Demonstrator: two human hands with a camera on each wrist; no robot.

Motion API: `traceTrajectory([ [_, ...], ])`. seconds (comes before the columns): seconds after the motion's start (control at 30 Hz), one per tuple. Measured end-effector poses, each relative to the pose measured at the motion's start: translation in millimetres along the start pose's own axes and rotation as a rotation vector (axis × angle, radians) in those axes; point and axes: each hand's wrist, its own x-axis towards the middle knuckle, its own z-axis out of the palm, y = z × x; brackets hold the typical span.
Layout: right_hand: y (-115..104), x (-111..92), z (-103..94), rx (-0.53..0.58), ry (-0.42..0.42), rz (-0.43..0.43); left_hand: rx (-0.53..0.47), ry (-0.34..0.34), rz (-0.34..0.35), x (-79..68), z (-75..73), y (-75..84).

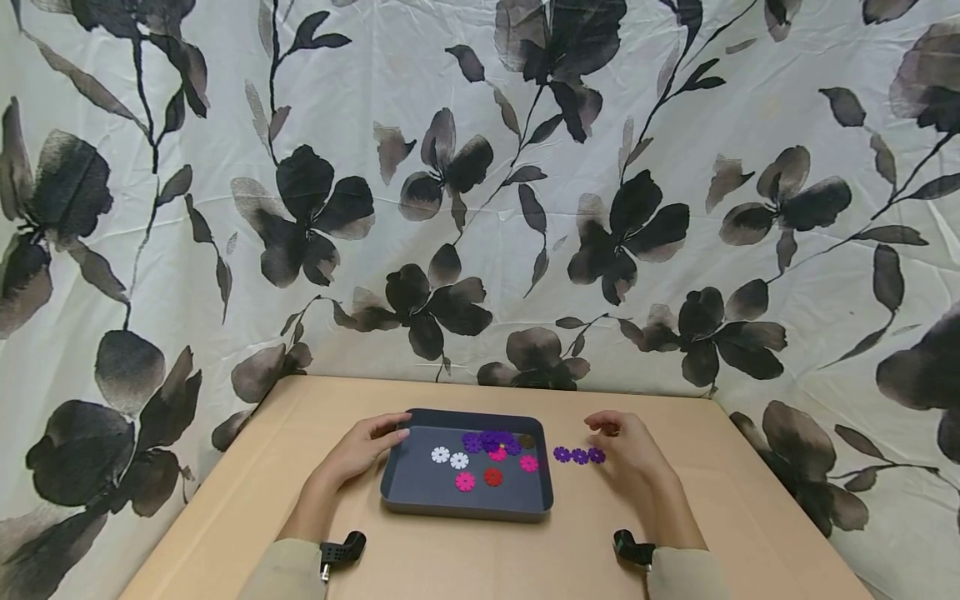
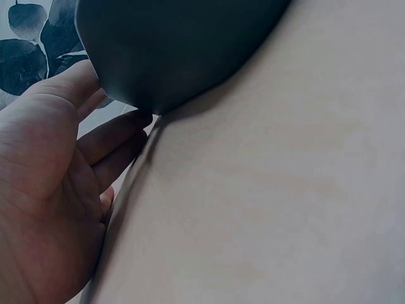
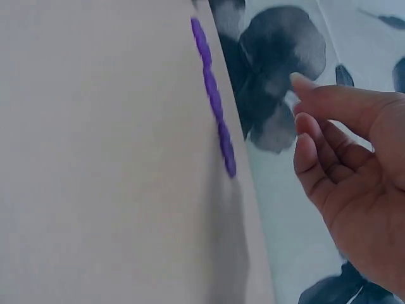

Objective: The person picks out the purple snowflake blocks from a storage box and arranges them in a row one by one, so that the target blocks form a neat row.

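Observation:
My left hand (image 1: 363, 448) holds the left edge of a dark grey tray (image 1: 397, 493). In the left wrist view its thumb (image 2: 63, 88) reaches over the tray's rim, with other fingertips against the lower edge. My right hand (image 1: 628, 442) hovers right of the tray, fingers loosely bent, nothing visible in them. Beside it, a row of three purple flower-shaped discs (image 1: 580, 456) lies on the table; the right wrist view shows the purple row (image 3: 214, 95) edge-on, apart from the fingers. Inside the tray lie white discs (image 1: 459, 460), pink discs (image 1: 465, 482), a red disc (image 1: 492, 477) and clustered purple discs (image 1: 491, 441).
A brown disc (image 1: 527, 441) lies near the tray's back right corner. The tan table (image 1: 465, 558) ends against a hanging white cloth (image 1: 525, 350) with dark flowers. Black wrist straps (image 1: 342, 550) sit on both forearms.

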Motion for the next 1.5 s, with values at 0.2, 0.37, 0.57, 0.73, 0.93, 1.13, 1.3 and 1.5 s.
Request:
traceTrajectory([
  [0.2, -24, 6, 12.9, 0.067, -0.009, -0.1, -0.014, 0.003, 0.004, -1.4, -0.6, -0.1],
  [0.37, -41, 10, 27.4, 0.076, -0.041, -0.174, -0.017, 0.007, 0.007, -1.6, -1.8, -0.9],
  [0.57, -56, 14, 47.1, 0.064, -0.107, -0.222, -0.018, 0.007, 0.003, -1.7, -2.1, 0.0],
  [0.73, -61, 16, 62.7, 0.079, -0.171, -0.241, -0.004, 0.001, -0.007, -0.8, -1.9, 0.1],
  [0.93, -65, 21, 77.2, 0.029, -0.194, -0.228, -0.008, 0.003, 0.001, 0.7, -1.4, 0.9],
  [1.13, -71, 28, 90.1, -0.129, -0.243, -0.226, -0.023, 0.001, 0.007, 0.5, -0.5, 0.7],
  [1.3, -78, 33, 97.0, -0.266, -0.271, -0.236, -0.023, 0.002, 0.01, 0.4, 0.0, 0.8],
  [1.5, -81, 31, 103.2, -0.398, -0.262, -0.266, -0.024, 0.001, 0.009, 0.6, 0.3, 0.5],
])
